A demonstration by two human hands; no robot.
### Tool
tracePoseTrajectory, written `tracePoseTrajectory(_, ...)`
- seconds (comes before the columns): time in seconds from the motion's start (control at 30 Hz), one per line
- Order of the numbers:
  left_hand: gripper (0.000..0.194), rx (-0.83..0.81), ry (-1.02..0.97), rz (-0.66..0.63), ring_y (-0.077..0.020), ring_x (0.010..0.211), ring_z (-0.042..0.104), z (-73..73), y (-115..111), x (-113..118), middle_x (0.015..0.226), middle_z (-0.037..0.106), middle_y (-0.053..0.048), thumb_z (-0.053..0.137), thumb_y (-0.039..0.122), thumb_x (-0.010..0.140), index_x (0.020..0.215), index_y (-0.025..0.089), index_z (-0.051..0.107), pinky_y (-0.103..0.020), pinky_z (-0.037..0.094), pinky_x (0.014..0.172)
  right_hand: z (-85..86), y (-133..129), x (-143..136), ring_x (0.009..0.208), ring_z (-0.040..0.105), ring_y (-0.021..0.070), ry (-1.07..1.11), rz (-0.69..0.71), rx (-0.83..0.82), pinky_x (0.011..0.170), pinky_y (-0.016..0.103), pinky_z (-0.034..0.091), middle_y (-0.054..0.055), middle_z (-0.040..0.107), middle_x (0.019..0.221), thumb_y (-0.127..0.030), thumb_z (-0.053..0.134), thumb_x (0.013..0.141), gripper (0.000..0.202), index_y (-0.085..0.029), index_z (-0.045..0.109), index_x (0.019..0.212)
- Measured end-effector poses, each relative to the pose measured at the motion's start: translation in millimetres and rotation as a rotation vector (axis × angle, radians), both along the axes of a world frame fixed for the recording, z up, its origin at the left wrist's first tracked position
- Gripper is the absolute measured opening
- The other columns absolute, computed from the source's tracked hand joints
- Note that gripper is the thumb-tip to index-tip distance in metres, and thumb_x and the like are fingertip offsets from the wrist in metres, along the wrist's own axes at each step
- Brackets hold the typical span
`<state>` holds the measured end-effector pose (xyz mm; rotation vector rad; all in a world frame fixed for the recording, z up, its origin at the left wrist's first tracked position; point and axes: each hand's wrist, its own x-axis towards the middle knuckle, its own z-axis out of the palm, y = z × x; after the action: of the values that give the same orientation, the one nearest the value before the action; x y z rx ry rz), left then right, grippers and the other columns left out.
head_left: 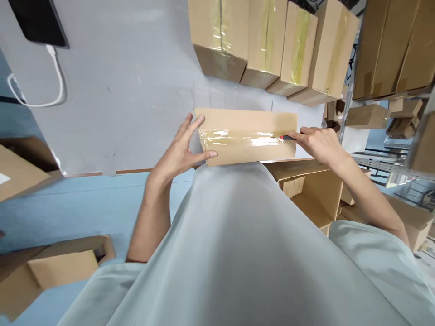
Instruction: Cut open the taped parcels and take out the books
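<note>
A long cardboard box [244, 120] lies along the near edge of the grey table, with shiny clear tape [234, 137] running lengthwise over its top. My left hand [180, 151] grips its left end, the thumb on the near side and the fingers spread toward the far corner. In my right hand [317, 141] is a slim box cutter [288, 137], black with a red end. Its red end points left and rests at the taped seam near the box's right end. Any blade is too small to make out.
Several taped cartons [265, 40] stand in a row at the table's far side. A black phone [37, 20] with a white cable [61, 86] lies at the upper left. Open cartons [64, 267] sit at the lower left, and another open carton [316, 194] is below the table's right edge.
</note>
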<state>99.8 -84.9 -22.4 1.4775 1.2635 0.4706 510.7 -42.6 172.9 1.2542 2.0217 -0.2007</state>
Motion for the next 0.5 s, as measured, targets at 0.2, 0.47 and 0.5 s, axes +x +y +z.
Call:
tracePoseTrajectory(0.2,0.127,-0.031,0.026,-0.017,-0.0484,0.183,0.014,5.7,0.9,14.2,0.198,0.019,-0.012,0.086,0.093,0.082,0.186,0.044,0.031,-0.077,0.029,0.142,-5.3,-5.8,47.5,0.090,0.072,0.0237,0.089,-0.121,0.020,0.068,0.034,0.027,0.008,0.086,0.115,-0.043,0.047,0.122,0.044,-0.042,0.072,0.159)
tracePoseTrajectory(0.47,0.127,-0.056,0.009,-0.035,-0.0491,0.182,0.017,8.9,2.0,19.8,0.198,0.021,-0.010,0.083,0.094,0.084,0.187,0.045,0.026,-0.077,0.035,0.140,-6.8,-11.9,108.7,0.100,0.073,0.0272,0.194,-0.240,-0.013,0.072,0.035,0.036,0.010,0.085,0.124,-0.043,0.048,0.120,0.046,-0.036,0.077,0.155)
tracePoseTrajectory(0.5,0.129,-0.067,-0.006,-0.033,-0.0494,0.182,0.018,7.7,2.7,19.8,0.198,0.019,-0.010,0.084,0.093,0.084,0.187,0.045,0.025,-0.078,0.037,0.139,-8.4,-12.4,112.7,0.102,0.073,0.0281,0.224,-0.264,-0.012,0.074,0.035,0.039,0.010,0.084,0.125,-0.044,0.049,0.120,0.045,-0.036,0.077,0.154)
